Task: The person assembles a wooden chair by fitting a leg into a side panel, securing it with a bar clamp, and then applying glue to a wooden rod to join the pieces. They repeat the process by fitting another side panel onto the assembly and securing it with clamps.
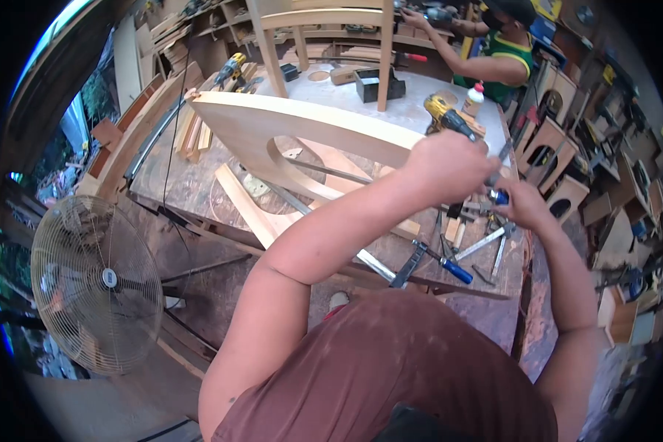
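Observation:
My left hand is closed at the right end of a pale curved wooden panel with an oval cutout; what its fingers grip is mostly hidden. Just to the right, my right hand is wrapped round the blue handle of a clamp. A yellow and black power drill stands behind my left hand. Nearer the table's front edge lies another clamp with a blue handle. Metal bars and a curved wood piece lie under and beside the panel.
The worktable also bears a black box, a glue bottle and an upright wooden frame. A co-worker works across the table. A large fan stands at left; wooden parts line the right.

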`<action>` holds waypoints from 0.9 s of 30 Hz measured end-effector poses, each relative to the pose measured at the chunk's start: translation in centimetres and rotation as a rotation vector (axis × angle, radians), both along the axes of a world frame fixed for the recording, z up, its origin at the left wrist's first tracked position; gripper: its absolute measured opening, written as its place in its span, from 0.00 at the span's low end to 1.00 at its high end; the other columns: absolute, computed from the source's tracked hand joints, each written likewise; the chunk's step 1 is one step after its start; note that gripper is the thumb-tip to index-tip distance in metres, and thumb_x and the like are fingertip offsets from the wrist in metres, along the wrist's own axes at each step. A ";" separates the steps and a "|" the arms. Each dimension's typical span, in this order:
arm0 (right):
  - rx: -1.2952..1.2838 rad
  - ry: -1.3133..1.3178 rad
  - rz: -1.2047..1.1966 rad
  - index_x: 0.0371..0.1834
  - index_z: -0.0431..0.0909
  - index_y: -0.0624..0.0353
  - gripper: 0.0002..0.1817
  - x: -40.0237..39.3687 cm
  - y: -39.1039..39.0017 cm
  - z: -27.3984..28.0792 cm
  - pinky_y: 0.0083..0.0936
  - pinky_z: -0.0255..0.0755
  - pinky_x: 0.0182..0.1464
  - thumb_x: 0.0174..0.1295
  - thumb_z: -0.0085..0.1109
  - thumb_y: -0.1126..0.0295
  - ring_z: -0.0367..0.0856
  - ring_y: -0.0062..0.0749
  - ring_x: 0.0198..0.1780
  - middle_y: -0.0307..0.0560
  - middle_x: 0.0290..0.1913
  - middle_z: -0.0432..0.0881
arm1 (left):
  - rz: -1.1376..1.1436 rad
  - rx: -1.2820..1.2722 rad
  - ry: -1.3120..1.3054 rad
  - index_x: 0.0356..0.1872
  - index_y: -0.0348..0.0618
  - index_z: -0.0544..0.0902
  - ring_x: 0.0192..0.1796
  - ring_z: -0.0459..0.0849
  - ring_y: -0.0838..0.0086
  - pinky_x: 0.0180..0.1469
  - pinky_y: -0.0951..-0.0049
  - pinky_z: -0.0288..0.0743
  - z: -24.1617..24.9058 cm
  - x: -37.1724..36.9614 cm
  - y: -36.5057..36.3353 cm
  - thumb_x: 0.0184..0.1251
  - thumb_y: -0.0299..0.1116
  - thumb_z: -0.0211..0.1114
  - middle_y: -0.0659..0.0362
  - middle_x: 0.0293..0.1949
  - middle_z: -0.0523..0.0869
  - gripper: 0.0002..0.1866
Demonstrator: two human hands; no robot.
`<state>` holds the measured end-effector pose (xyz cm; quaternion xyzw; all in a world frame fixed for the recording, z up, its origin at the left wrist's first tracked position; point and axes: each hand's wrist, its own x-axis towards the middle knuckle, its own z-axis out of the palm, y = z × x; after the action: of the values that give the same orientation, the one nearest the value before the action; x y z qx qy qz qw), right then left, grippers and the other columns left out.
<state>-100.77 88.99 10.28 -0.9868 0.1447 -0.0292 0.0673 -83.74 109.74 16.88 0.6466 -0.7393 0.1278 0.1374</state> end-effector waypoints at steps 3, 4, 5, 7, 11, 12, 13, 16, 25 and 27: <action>0.122 0.038 -0.048 0.41 0.78 0.59 0.20 0.4 -0.9 -1.7 0.41 0.73 0.42 0.46 0.76 0.65 0.82 0.54 0.41 0.56 0.34 0.83 | -0.008 0.021 0.009 0.42 0.43 0.81 0.42 0.88 0.59 0.41 0.60 0.82 0.3 -0.1 0.4 0.59 0.45 0.70 0.54 0.38 0.86 0.18; 0.151 0.032 -0.042 0.41 0.78 0.60 0.21 0.8 -1.5 -2.1 0.39 0.73 0.42 0.46 0.76 0.65 0.83 0.52 0.40 0.56 0.34 0.82 | -0.011 0.026 0.003 0.43 0.44 0.80 0.42 0.88 0.58 0.41 0.60 0.82 0.5 0.0 0.5 0.58 0.46 0.70 0.54 0.38 0.86 0.19; 0.148 0.039 -0.021 0.41 0.78 0.60 0.21 1.2 -2.1 -2.1 0.39 0.73 0.42 0.46 0.76 0.65 0.83 0.52 0.40 0.56 0.34 0.82 | 0.010 0.024 0.009 0.43 0.44 0.80 0.42 0.88 0.58 0.41 0.60 0.82 0.5 0.2 0.7 0.58 0.46 0.70 0.54 0.38 0.86 0.19; 0.235 0.089 -0.081 0.41 0.78 0.61 0.21 1.8 -3.3 -2.6 0.37 0.73 0.43 0.46 0.76 0.65 0.82 0.47 0.39 0.55 0.33 0.82 | -0.020 -0.029 0.055 0.45 0.46 0.80 0.43 0.87 0.59 0.42 0.60 0.81 0.6 0.4 1.1 0.58 0.51 0.69 0.55 0.38 0.85 0.22; 0.214 0.068 0.017 0.38 0.78 0.63 0.21 2.4 -6.5 -5.4 0.35 0.72 0.42 0.46 0.77 0.63 0.79 0.44 0.36 0.53 0.32 0.80 | 0.035 -0.115 0.066 0.46 0.48 0.79 0.44 0.86 0.57 0.45 0.58 0.78 -0.4 3.9 3.1 0.56 0.65 0.63 0.56 0.35 0.84 0.31; 0.211 0.061 0.017 0.38 0.78 0.63 0.21 2.7 -7.1 -6.2 0.35 0.72 0.42 0.46 0.77 0.63 0.79 0.44 0.36 0.53 0.32 0.80 | 0.069 -0.151 0.055 0.45 0.47 0.79 0.42 0.85 0.56 0.45 0.58 0.78 -0.5 5.3 4.1 0.54 0.69 0.61 0.56 0.34 0.84 0.34; 0.252 0.121 0.038 0.37 0.78 0.63 0.21 3.0 -7.9 -7.1 0.35 0.72 0.41 0.46 0.77 0.63 0.79 0.43 0.36 0.53 0.32 0.80 | 0.121 -0.133 0.019 0.44 0.47 0.79 0.41 0.85 0.57 0.46 0.57 0.77 -0.3 6.8 5.4 0.54 0.70 0.60 0.55 0.33 0.84 0.35; 0.290 0.201 0.013 0.38 0.79 0.62 0.21 3.5 -9.1 -8.2 0.35 0.71 0.41 0.46 0.77 0.62 0.79 0.43 0.36 0.53 0.33 0.80 | 0.220 -0.136 -0.008 0.41 0.45 0.82 0.41 0.85 0.58 0.49 0.61 0.75 -0.4 12.7 9.6 0.47 0.72 0.63 0.55 0.33 0.84 0.38; 0.052 0.211 -0.165 0.50 0.81 0.58 0.22 4.6 -12.9 -15.6 0.41 0.75 0.54 0.52 0.72 0.62 0.82 0.52 0.54 0.59 0.49 0.83 | 0.554 -0.362 -0.057 0.41 0.47 0.84 0.52 0.79 0.62 0.62 0.56 0.61 -2.1 31.2 23.4 0.50 0.70 0.63 0.58 0.41 0.84 0.34; 0.024 0.146 -0.189 0.52 0.80 0.58 0.23 3.8 -14.2 -20.1 0.42 0.74 0.56 0.53 0.71 0.63 0.81 0.54 0.56 0.59 0.52 0.83 | 0.540 -0.437 -0.094 0.42 0.47 0.85 0.54 0.78 0.60 0.64 0.54 0.60 -2.6 34.3 25.3 0.49 0.71 0.62 0.58 0.44 0.84 0.36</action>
<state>-96.93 74.84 -9.84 -0.9673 0.2422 0.0384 0.0653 -49.42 135.08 14.32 0.7676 -0.5023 0.3445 0.1994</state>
